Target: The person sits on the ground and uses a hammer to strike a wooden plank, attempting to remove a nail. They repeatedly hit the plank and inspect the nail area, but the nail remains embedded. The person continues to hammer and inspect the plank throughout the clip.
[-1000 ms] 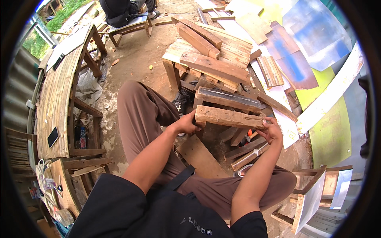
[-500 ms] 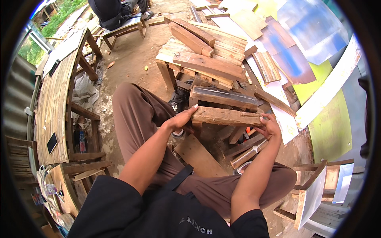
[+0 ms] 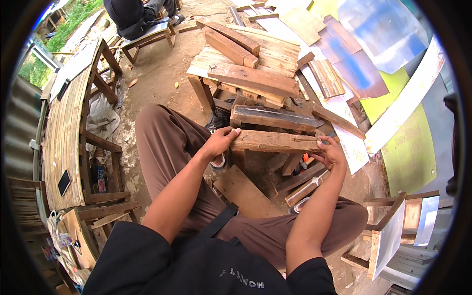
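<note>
A rough brown wooden beam (image 3: 275, 141) lies crosswise in front of me, held at both ends. My left hand (image 3: 220, 142) is closed on its left end, thumb on top. Around the right end my right hand (image 3: 329, 151) is closed, its fingers partly hidden. Just beyond is another beam with a dark top face (image 3: 275, 118). Farther off, a thick brown beam (image 3: 253, 78) rests on a low slatted wooden table (image 3: 275, 46), with two more beams (image 3: 229, 46) behind it.
A flat board (image 3: 246, 191) leans between my legs. Beside my right foot lies a wooden piece with a pale top (image 3: 307, 188). To the left stands a slatted bench (image 3: 64, 142) bearing a phone (image 3: 64, 182). Painted sheets (image 3: 383, 34) cover the right side. A person (image 3: 130, 17) sits far left.
The beam and both my hands sit slightly farther left and a little higher in the picture; the surroundings have shifted slightly too. The grip on both ends is unchanged.
</note>
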Demonstrator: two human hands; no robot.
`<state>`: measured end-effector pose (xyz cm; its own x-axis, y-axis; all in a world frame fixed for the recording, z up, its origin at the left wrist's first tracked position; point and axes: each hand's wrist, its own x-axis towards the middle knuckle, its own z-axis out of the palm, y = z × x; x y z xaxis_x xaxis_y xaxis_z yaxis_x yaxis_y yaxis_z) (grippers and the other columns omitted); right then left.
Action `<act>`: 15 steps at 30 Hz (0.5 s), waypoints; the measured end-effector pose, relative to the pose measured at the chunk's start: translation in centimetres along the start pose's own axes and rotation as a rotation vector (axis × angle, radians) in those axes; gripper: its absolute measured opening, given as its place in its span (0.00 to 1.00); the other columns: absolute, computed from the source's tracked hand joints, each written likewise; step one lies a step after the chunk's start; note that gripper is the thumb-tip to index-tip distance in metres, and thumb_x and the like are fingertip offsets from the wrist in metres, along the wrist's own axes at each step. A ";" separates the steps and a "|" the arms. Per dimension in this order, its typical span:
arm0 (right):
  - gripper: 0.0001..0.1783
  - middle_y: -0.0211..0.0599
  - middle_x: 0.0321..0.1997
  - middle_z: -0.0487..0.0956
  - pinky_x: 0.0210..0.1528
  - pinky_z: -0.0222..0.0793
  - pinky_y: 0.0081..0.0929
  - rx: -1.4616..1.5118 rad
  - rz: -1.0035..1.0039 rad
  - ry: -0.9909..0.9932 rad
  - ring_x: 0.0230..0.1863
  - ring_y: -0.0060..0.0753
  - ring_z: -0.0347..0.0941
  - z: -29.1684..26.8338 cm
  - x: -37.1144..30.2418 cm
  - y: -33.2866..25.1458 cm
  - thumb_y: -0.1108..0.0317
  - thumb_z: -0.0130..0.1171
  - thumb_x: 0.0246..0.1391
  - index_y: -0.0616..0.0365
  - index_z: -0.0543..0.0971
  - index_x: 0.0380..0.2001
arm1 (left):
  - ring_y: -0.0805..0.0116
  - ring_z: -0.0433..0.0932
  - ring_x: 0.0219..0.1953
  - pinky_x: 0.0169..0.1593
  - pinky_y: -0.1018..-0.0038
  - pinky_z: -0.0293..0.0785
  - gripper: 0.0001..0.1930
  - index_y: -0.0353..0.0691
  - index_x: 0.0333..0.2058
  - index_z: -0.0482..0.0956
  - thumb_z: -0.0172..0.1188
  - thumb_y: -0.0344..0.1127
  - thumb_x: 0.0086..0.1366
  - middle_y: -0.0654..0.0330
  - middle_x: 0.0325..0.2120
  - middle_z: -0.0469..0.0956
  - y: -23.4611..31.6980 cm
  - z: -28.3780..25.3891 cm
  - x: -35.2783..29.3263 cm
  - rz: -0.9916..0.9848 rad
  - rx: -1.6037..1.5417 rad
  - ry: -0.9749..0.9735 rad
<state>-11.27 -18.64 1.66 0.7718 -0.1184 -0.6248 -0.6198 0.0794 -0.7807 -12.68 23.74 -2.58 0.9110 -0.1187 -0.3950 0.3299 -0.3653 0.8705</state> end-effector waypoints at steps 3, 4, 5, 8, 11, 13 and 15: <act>0.14 0.46 0.52 0.83 0.52 0.87 0.49 0.006 0.000 -0.001 0.51 0.50 0.85 0.0 -0.1 -0.1 0.71 0.62 0.68 0.51 0.75 0.54 | 0.64 0.82 0.48 0.49 0.67 0.82 0.28 0.30 0.53 0.82 0.56 0.55 0.79 0.52 0.48 0.84 0.8 -0.1 -0.2 -0.113 -0.052 -0.067; 0.14 0.47 0.52 0.83 0.52 0.87 0.49 0.005 -0.002 0.002 0.51 0.50 0.85 0.0 -0.1 -0.1 0.71 0.62 0.68 0.51 0.75 0.54 | 0.63 0.82 0.48 0.48 0.66 0.83 0.29 0.30 0.54 0.82 0.56 0.56 0.78 0.52 0.48 0.84 0.9 -0.1 -0.3 -0.133 -0.106 -0.068; 0.14 0.47 0.52 0.83 0.52 0.87 0.49 0.009 0.003 0.017 0.51 0.49 0.85 0.0 -0.2 -0.2 0.71 0.62 0.68 0.51 0.75 0.54 | 0.62 0.83 0.48 0.47 0.65 0.85 0.29 0.31 0.54 0.82 0.57 0.56 0.78 0.52 0.48 0.84 1.0 0.0 -0.4 -0.150 -0.167 -0.072; 0.14 0.47 0.52 0.83 0.52 0.87 0.48 0.002 0.005 0.039 0.50 0.50 0.85 -0.1 -0.3 -0.3 0.70 0.64 0.68 0.51 0.75 0.54 | 0.60 0.82 0.49 0.49 0.61 0.87 0.30 0.32 0.57 0.82 0.57 0.57 0.78 0.53 0.49 0.83 1.3 0.0 -0.4 -0.191 -0.184 -0.075; 0.14 0.47 0.51 0.83 0.51 0.87 0.48 0.014 0.007 0.048 0.49 0.50 0.86 -0.1 -0.4 -0.3 0.69 0.65 0.67 0.51 0.75 0.53 | 0.60 0.81 0.53 0.50 0.61 0.86 0.30 0.33 0.60 0.80 0.57 0.57 0.78 0.52 0.52 0.82 1.3 0.2 -0.4 -0.213 -0.218 -0.092; 0.14 0.47 0.51 0.83 0.50 0.88 0.47 0.011 0.002 0.034 0.48 0.49 0.86 -0.2 -0.5 -0.4 0.69 0.65 0.67 0.50 0.75 0.53 | 0.60 0.80 0.55 0.51 0.61 0.86 0.30 0.33 0.61 0.79 0.58 0.57 0.77 0.52 0.54 0.81 1.3 0.1 -0.5 -0.203 -0.238 -0.123; 0.14 0.47 0.51 0.83 0.50 0.88 0.47 0.002 0.006 0.034 0.48 0.49 0.86 -0.3 -0.7 -0.4 0.69 0.64 0.68 0.50 0.75 0.53 | 0.60 0.80 0.56 0.53 0.61 0.85 0.30 0.33 0.61 0.79 0.59 0.56 0.77 0.52 0.55 0.80 1.3 -0.1 -0.6 -0.209 -0.254 -0.144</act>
<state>-11.61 -18.90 2.43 0.7625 -0.1517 -0.6289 -0.6243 0.0820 -0.7768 -12.74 23.38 -1.20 0.7791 -0.2010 -0.5938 0.5729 -0.1563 0.8046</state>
